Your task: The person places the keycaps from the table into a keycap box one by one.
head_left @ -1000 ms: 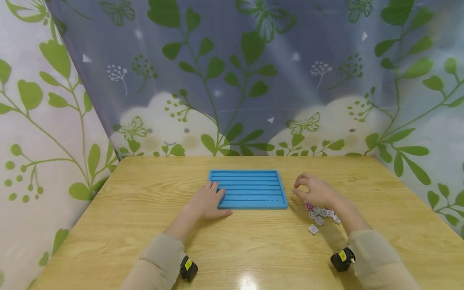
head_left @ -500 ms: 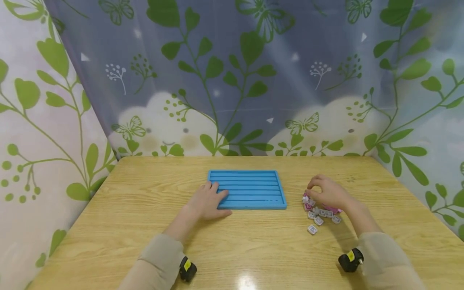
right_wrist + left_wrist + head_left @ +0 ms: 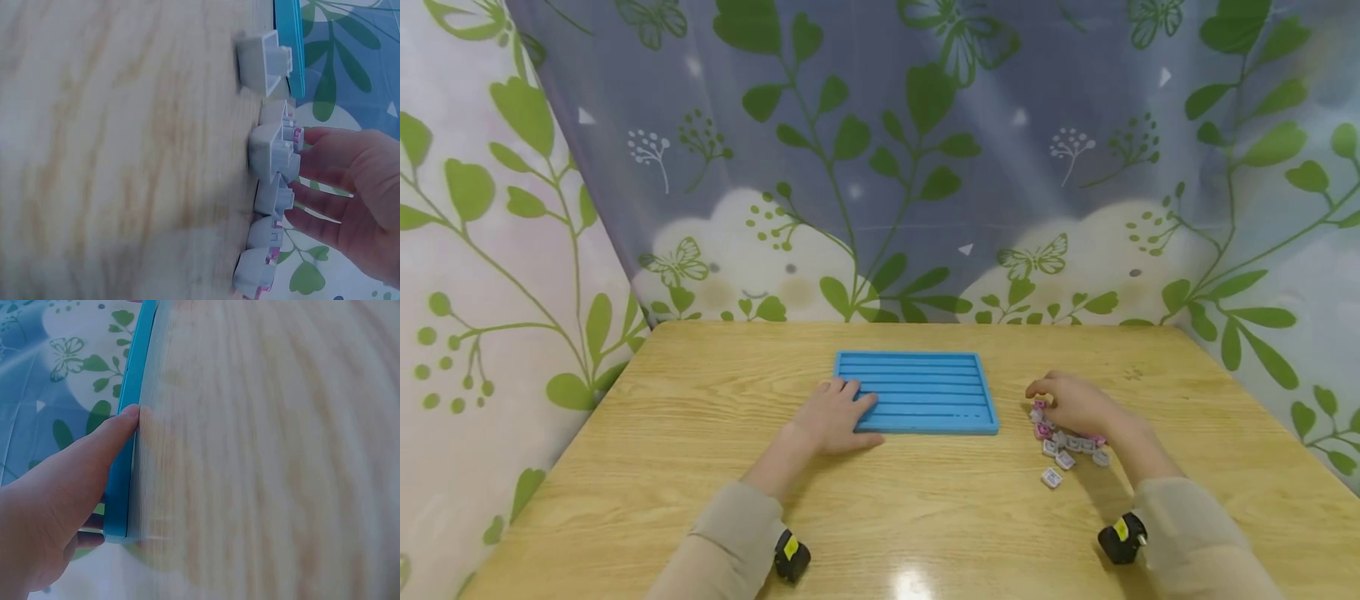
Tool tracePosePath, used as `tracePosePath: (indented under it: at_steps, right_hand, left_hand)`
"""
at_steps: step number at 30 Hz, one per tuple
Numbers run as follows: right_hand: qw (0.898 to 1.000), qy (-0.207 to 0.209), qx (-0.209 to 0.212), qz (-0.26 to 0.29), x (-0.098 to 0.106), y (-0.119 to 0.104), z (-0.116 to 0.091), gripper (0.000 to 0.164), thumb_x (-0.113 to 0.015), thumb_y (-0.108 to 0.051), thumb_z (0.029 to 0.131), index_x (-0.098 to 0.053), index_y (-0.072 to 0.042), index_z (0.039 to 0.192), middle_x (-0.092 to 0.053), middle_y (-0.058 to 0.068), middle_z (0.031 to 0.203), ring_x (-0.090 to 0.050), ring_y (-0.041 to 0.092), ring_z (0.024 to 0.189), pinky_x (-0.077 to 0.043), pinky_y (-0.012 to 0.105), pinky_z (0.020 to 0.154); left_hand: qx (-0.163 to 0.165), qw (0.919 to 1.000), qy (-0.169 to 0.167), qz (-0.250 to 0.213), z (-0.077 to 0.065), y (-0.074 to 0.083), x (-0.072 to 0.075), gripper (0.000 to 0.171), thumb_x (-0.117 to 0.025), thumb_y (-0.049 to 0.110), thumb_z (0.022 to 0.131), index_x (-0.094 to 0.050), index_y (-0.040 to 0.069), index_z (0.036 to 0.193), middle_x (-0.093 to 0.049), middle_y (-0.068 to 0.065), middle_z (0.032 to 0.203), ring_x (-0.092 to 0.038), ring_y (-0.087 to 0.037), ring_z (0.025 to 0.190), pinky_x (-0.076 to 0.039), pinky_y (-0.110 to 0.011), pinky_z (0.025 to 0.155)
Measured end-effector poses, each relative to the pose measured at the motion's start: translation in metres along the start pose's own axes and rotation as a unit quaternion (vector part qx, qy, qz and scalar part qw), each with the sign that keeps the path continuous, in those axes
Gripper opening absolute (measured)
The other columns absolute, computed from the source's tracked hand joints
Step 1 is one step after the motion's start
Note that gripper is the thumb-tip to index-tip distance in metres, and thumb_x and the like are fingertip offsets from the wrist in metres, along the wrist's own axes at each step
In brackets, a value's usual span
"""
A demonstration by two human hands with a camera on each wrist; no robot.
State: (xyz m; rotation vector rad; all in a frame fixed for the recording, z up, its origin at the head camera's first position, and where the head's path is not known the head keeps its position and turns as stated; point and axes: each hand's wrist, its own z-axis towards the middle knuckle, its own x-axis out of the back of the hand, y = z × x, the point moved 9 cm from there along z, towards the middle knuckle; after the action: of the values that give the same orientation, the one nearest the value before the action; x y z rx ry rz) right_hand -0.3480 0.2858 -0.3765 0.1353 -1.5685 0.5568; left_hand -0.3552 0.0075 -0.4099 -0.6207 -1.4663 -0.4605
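A blue ridged tray (image 3: 917,432) lies on the table. My left hand (image 3: 831,418) holds its left front corner: the thumb (image 3: 119,432) is against the front wall and the fingers reach over the left side. To the tray's right is a loose pile of white and pink keycaps (image 3: 1073,444), several with their stems facing up. My right hand (image 3: 1078,402) is over the far side of this pile, its fingertips beside a pink keycap (image 3: 1040,404). In the right wrist view, the fingers reach behind white keycaps (image 3: 269,150), which partly hide the fingertips.
One white keycap (image 3: 1052,477) lies apart, nearer the front. The wooden table (image 3: 700,367) ends at a patterned curtain (image 3: 917,167) behind and at the sides. Black wrist devices (image 3: 792,556) sit at both sleeves.
My right hand has moved right, from near the tray's right edge to the keycap pile, and sits slightly lower now. My left hand stays on the tray. The head view shifted slightly.
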Motion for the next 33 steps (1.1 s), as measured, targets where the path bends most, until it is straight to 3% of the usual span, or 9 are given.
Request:
tracePosePath:
  at_steps: [7, 14, 19, 26, 33]
  right_hand:
    - [1.000, -0.016, 0.013, -0.008, -0.006, -0.005, 0.007, 0.020, -0.060, 0.003, 0.081, -0.067, -0.002, 0.099, -0.059, 0.008, 0.090, -0.056, 0.022, 0.078, -0.048, 0.039, 0.068]
    - [1.000, -0.001, 0.027, -0.013, -0.008, -0.004, 0.010, 0.014, -0.060, 0.004, 0.080, -0.068, -0.004, 0.088, -0.059, 0.006, 0.082, -0.054, 0.020, 0.074, -0.046, 0.037, 0.066]
    - [1.000, 0.007, 0.016, -0.012, -0.005, 0.000, 0.011, 0.011, -0.061, 0.002, 0.082, -0.067, -0.001, 0.091, -0.062, 0.007, 0.084, -0.059, 0.025, 0.079, -0.049, 0.040, 0.070]
    - [1.000, 0.021, -0.002, 0.006, 0.004, 0.002, 0.012, 0.013, -0.061, 0.002, 0.082, -0.065, 0.004, 0.095, -0.058, 0.008, 0.085, -0.054, 0.020, 0.074, -0.048, 0.039, 0.068]
    - [0.999, 0.033, -0.001, -0.009, 0.013, -0.008, 0.021, 0.015, -0.058, 0.003, 0.083, -0.065, 0.004, 0.097, -0.058, 0.011, 0.087, -0.057, 0.026, 0.079, -0.048, 0.041, 0.070]
  left_hand:
    - [0.001, 1.0000, -0.001, -0.004, -0.001, 0.001, -0.001, 0.070, -0.043, 0.064, 0.087, -0.043, 0.016, 0.138, -0.044, -0.015, 0.132, -0.040, -0.033, 0.120, -0.032, -0.047, 0.099]
    - [0.003, 1.0000, -0.005, -0.003, -0.002, 0.001, -0.001, 0.070, -0.042, 0.064, 0.087, -0.043, 0.016, 0.139, -0.042, -0.015, 0.133, -0.039, -0.032, 0.121, -0.031, -0.047, 0.100]
    - [0.001, 1.0000, -0.005, -0.002, -0.001, 0.001, 0.001, 0.069, -0.042, 0.063, 0.088, -0.043, 0.016, 0.139, -0.038, -0.016, 0.138, -0.035, -0.033, 0.125, -0.030, -0.048, 0.101]
    - [0.001, 1.0000, -0.006, -0.007, -0.001, 0.001, 0.002, 0.068, -0.043, 0.062, 0.088, -0.043, 0.016, 0.138, -0.036, -0.018, 0.138, -0.034, -0.033, 0.126, -0.030, -0.048, 0.100]
    - [0.000, 0.9999, -0.008, -0.011, -0.001, 0.002, 0.001, 0.068, -0.044, 0.061, 0.088, -0.043, 0.015, 0.138, -0.038, -0.018, 0.136, -0.036, -0.033, 0.123, -0.031, -0.048, 0.099]
